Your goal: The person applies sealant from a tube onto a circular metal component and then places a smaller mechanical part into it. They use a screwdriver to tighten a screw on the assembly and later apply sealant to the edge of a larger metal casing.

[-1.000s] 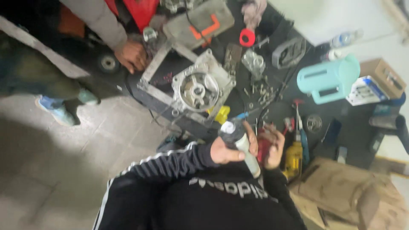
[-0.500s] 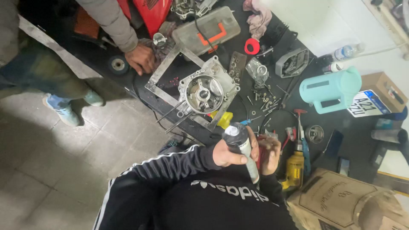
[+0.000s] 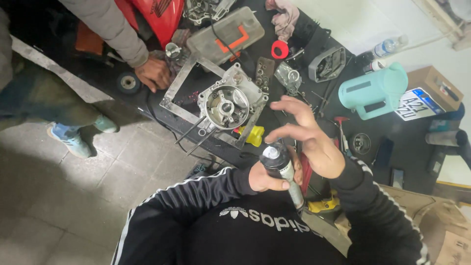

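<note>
My left hand is closed around a grey tube with a black cap, held upright close to my chest. My right hand hovers just above and beyond the cap with its fingers spread, holding nothing. Both sleeves are black with white stripes. Ahead on the black workbench lies a metal engine case in a flat metal frame, with a yellow part at its near edge.
Another person's hand rests on the bench's left end, their feet on the tiled floor. A teal jug, a red ring, a grey case with orange marks, a water bottle and small tools crowd the bench. A cardboard box stands at right.
My right hand has risen from beside the tube to above its cap, fingers now spread. My left hand keeps its hold on the tube. The other person's hand stays on the bench.
</note>
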